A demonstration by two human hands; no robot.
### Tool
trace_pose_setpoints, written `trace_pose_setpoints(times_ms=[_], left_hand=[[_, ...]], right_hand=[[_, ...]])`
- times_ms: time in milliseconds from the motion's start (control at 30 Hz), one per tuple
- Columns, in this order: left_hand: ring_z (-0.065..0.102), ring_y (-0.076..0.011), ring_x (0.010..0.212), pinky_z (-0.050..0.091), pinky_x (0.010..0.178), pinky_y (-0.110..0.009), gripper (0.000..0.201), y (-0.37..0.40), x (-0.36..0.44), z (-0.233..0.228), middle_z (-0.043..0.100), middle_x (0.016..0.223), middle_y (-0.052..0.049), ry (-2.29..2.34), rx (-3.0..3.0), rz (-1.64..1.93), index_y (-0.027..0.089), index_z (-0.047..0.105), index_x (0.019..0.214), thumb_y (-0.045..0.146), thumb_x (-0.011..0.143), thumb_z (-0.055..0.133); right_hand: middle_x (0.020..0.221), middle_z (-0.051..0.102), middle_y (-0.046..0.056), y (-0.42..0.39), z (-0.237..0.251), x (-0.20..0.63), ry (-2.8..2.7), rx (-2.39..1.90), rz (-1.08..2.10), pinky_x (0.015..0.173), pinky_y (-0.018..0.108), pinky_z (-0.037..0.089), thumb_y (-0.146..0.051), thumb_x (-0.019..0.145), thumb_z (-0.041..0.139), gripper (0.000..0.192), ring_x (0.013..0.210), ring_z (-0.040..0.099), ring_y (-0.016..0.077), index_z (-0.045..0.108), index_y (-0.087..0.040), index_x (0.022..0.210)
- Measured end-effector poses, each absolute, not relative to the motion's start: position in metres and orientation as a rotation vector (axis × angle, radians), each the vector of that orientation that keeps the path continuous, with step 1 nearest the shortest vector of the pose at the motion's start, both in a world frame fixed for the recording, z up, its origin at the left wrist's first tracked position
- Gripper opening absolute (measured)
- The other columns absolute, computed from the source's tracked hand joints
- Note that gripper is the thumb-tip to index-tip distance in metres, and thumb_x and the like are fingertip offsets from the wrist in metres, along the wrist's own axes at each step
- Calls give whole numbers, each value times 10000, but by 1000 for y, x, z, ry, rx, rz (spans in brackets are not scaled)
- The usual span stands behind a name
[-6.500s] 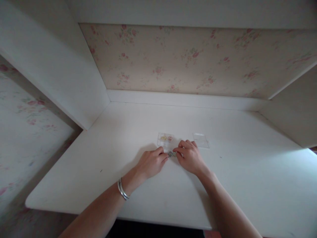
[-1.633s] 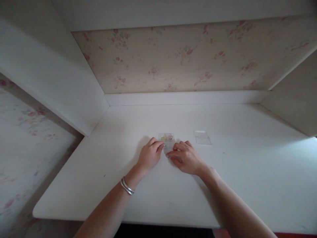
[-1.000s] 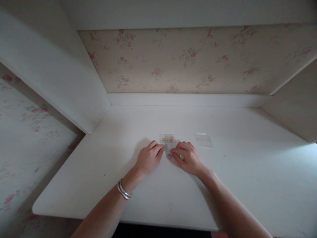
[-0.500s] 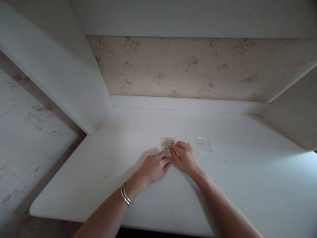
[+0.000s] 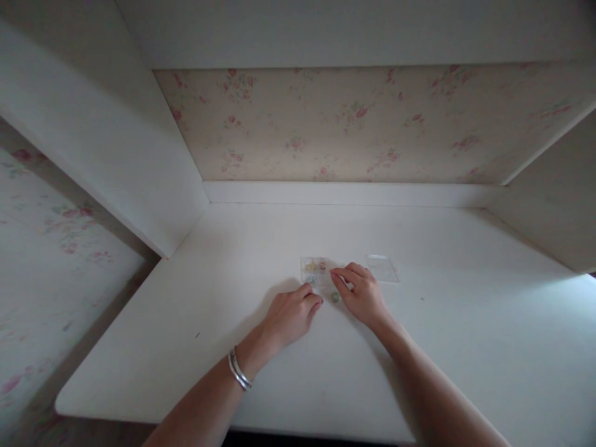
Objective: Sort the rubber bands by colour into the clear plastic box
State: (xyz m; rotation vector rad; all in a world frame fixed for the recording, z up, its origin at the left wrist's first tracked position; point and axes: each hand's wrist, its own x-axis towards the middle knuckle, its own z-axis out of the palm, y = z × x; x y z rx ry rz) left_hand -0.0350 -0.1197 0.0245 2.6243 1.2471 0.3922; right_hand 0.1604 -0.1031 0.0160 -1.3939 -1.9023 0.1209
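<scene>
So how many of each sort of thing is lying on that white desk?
Clear plastic tray holding small coloured pieces: 1
Separate clear lid: 1
Loose small round piece on the desk: 1
Total: 3; the pieces inside the tray are too small to count.

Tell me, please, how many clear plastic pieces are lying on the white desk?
2. A clear tray with small coloured bits sits just beyond the left hand and beside the right hand; a clear lid lies apart, further right.
</scene>
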Motion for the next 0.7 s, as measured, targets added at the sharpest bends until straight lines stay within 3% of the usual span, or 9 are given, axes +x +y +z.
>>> trace_pose_setpoints(times_ms=[400, 567, 700], left_hand=[[618, -151, 756, 475, 619, -250, 252, -119, -33, 26, 609, 968, -36, 1308, 2593, 366, 222, 615, 964, 288, 950, 373], [624, -166, 785, 486, 634, -264, 209, -121, -29, 26, 617, 979, -33, 1327, 2569, 390, 229, 616, 954, 359, 912, 456], [627, -166, 790, 490, 646, -266, 246, -123, -24, 25, 623, 955, -43, 1330, 2582, 384, 225, 628, 948, 317, 938, 399]], right_hand=[[736, 632, 25, -104, 15, 161, -1969, -1403, 108, 702, 268, 378, -264, 899, 484, 224, 698, 562, 130, 701, -216, 879], [738, 633, 25, -106, 18, 159, -1989, -1411, 96, 711, 271, 369, -253, 901, 480, 220, 713, 568, 131, 695, -210, 880], [727, 635, 27, -107, 17, 158, -1997, -1400, 71, 690, 268, 362, -254, 905, 469, 235, 710, 573, 128, 696, -206, 867]])
